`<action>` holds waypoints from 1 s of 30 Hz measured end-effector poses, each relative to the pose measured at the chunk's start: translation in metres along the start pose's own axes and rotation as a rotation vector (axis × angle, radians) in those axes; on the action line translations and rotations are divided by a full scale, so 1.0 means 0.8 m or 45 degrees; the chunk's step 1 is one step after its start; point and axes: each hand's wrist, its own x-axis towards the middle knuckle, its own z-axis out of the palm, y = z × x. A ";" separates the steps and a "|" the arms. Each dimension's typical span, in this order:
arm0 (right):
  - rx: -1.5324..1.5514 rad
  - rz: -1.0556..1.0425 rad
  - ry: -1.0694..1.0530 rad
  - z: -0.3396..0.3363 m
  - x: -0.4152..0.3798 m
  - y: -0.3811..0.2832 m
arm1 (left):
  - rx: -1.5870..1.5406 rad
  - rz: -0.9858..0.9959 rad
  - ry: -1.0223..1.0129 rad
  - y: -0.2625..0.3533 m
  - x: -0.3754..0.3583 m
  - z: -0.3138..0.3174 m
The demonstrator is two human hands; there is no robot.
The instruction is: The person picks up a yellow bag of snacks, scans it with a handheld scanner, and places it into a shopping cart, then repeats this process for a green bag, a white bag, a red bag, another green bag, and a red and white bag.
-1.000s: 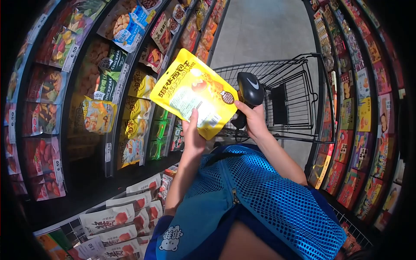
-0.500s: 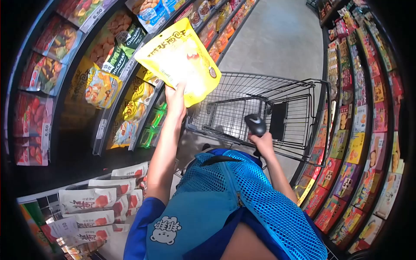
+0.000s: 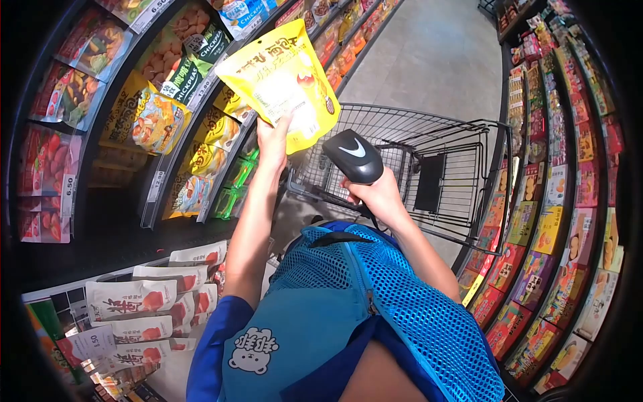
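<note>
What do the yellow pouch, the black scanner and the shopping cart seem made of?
Yellow pouch: probably glossy plastic film, from its bright sheen. Black scanner: likely hard plastic, smooth, with soft highlights on its body. Shopping cart: apparently dark-coated metal wire, judging by its thin bars.

head-worn view | faces forward, down | near black scanner (image 3: 353, 158)

Yellow pouch (image 3: 284, 87) in the left hand (image 3: 273, 141), black scanner (image 3: 353, 157) in the right hand (image 3: 378, 195), wire cart (image 3: 430, 182) just beyond.

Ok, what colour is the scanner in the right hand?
The scanner is black with a pale grey mark on top; best seen in the head view.
</note>
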 end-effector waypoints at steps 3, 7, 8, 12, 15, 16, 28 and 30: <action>0.023 0.050 -0.005 -0.005 -0.012 0.000 | 0.003 0.014 0.020 -0.002 0.000 -0.004; -0.079 0.024 0.066 -0.026 -0.024 0.032 | 0.157 -0.035 0.059 -0.009 -0.006 -0.008; -0.188 0.013 0.151 -0.036 -0.029 0.053 | 0.236 -0.093 0.058 -0.017 -0.007 -0.012; -0.604 0.061 0.511 -0.074 -0.080 0.102 | 0.444 -0.367 0.008 -0.105 -0.033 -0.038; -0.509 0.185 0.683 -0.097 -0.132 0.123 | 0.367 -0.555 -0.046 -0.224 -0.049 -0.059; -0.485 0.217 0.746 -0.105 -0.150 0.133 | 0.342 -0.643 -0.047 -0.255 -0.054 -0.056; -0.272 0.535 1.393 -0.122 -0.265 0.160 | 1.059 -0.971 -0.439 -0.549 -0.161 0.016; -0.271 0.586 1.410 -0.119 -0.267 0.151 | 1.097 -0.961 -0.487 -0.569 -0.169 0.022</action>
